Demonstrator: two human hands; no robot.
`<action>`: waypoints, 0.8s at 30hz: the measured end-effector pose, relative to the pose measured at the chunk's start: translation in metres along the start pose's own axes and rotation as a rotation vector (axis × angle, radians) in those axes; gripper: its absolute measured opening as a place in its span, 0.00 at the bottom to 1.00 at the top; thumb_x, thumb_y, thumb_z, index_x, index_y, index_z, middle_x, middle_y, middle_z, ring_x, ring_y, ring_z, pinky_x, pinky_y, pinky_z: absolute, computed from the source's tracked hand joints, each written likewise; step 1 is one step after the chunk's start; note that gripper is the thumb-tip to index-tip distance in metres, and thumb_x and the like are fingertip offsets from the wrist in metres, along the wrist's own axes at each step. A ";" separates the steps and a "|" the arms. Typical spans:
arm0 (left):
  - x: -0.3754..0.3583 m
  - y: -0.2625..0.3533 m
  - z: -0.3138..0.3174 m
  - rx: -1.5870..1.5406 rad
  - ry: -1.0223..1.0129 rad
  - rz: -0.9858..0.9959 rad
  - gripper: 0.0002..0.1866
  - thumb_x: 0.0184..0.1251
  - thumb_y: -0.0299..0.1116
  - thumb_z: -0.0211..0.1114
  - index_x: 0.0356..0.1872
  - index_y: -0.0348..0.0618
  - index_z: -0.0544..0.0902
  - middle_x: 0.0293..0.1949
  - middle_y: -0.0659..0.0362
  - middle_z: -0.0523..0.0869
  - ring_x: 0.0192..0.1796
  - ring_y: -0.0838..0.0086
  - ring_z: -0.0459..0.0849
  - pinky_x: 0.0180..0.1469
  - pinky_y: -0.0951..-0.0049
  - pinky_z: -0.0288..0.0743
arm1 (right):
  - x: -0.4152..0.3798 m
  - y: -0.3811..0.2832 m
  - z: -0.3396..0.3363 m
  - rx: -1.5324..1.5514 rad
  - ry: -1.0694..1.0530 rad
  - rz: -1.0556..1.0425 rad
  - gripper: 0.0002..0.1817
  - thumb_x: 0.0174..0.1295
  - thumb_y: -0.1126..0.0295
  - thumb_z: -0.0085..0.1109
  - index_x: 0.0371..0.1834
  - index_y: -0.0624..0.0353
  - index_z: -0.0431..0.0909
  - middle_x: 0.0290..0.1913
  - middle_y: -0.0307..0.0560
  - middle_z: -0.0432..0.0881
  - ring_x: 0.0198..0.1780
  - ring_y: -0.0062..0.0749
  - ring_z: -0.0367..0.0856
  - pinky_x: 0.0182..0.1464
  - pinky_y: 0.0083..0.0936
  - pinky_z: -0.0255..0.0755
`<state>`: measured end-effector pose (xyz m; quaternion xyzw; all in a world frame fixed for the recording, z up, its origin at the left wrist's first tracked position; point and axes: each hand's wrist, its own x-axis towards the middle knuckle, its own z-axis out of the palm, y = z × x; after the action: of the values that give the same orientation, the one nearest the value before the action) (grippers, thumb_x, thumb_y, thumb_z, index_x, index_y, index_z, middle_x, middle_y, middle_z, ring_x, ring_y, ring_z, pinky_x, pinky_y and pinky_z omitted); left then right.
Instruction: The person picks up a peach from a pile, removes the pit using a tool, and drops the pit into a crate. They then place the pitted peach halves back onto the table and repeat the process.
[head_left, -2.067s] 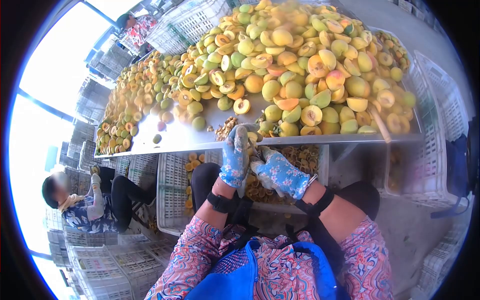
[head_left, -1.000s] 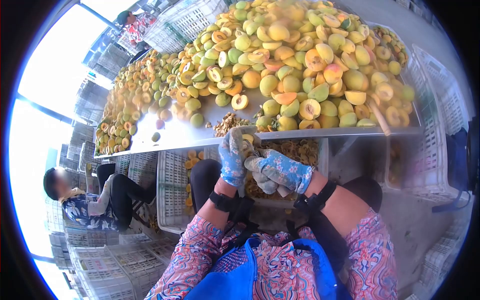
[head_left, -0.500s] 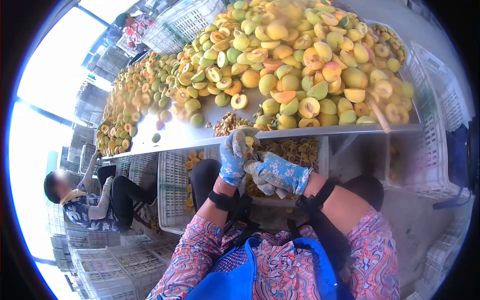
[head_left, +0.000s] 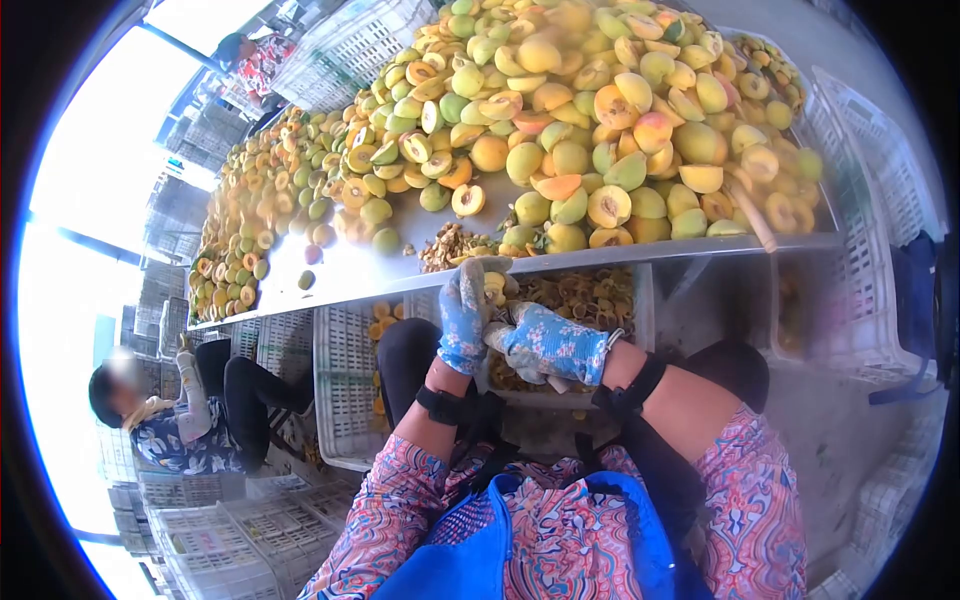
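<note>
My left hand (head_left: pixel 465 315), in a blue flowered glove with a soiled grey palm, is closed around a piece of yellow peach (head_left: pixel 494 288) just below the table's front edge. My right hand (head_left: pixel 550 343), gloved alike, is curled shut right beside it, its fingertips close to the fruit. A pale end of something pokes out under the right fist; the rest is hidden by the glove. Beneath both hands stands a crate (head_left: pixel 645 305) holding cut fruit scraps (head_left: pixel 595 300). Small brown pits and scraps (head_left: pixel 455 247) lie on the table edge above my left hand.
A big heap of halved peaches (head_left: pixel 570 155) covers much of the metal table (head_left: pixel 440 279). A wooden handle (head_left: pixel 752 215) leans out of the heap at right. White crates (head_left: pixel 345 385) stand left and right. One person (head_left: pixel 185 420) sits at left, another (head_left: pixel 262 65) at the far end.
The view has shifted slightly. My hands stay together at the peach piece, with the right hand a little turned. The seated person's arm at left has moved slightly.
</note>
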<state>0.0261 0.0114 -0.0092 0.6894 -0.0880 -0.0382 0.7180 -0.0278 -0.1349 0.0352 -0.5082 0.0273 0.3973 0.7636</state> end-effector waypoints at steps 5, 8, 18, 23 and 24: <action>0.002 0.010 -0.001 -0.105 -0.074 -0.270 0.29 0.76 0.54 0.48 0.44 0.34 0.83 0.30 0.56 0.86 0.32 0.74 0.84 0.37 0.75 0.78 | 0.012 0.011 -0.010 0.302 -0.182 0.037 0.10 0.68 0.61 0.56 0.32 0.50 0.68 0.16 0.32 0.67 0.12 0.17 0.62 0.12 0.18 0.56; 0.001 0.004 -0.003 -0.022 -0.105 -0.142 0.29 0.76 0.55 0.48 0.45 0.35 0.83 0.29 0.56 0.86 0.32 0.74 0.84 0.37 0.76 0.78 | 0.012 0.020 -0.014 0.368 -0.211 -0.018 0.10 0.69 0.61 0.55 0.33 0.52 0.69 0.16 0.33 0.68 0.12 0.18 0.63 0.11 0.20 0.57; 0.006 -0.010 -0.013 0.053 -0.137 -0.114 0.23 0.79 0.47 0.47 0.46 0.36 0.83 0.36 0.56 0.86 0.37 0.76 0.84 0.41 0.76 0.78 | 0.036 0.040 -0.033 -1.023 0.346 -0.554 0.22 0.65 0.58 0.53 0.48 0.70 0.73 0.32 0.67 0.82 0.35 0.60 0.83 0.37 0.46 0.76; -0.001 0.001 -0.008 0.023 -0.116 -0.056 0.24 0.79 0.49 0.47 0.48 0.37 0.82 0.37 0.56 0.87 0.39 0.77 0.84 0.42 0.77 0.77 | 0.020 0.026 -0.010 -0.852 0.390 -0.446 0.21 0.66 0.57 0.53 0.45 0.70 0.73 0.31 0.65 0.82 0.34 0.59 0.83 0.36 0.46 0.76; -0.002 -0.001 -0.009 0.021 -0.114 -0.056 0.24 0.79 0.49 0.47 0.48 0.37 0.82 0.37 0.56 0.87 0.39 0.77 0.84 0.42 0.77 0.77 | 0.019 0.027 -0.011 -0.855 0.389 -0.445 0.21 0.66 0.57 0.53 0.45 0.70 0.73 0.31 0.65 0.82 0.34 0.59 0.83 0.36 0.46 0.76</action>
<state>0.0262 0.0208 -0.0102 0.6957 -0.1099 -0.0967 0.7032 -0.0275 -0.1279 0.0013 -0.8327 -0.1046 0.0991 0.5347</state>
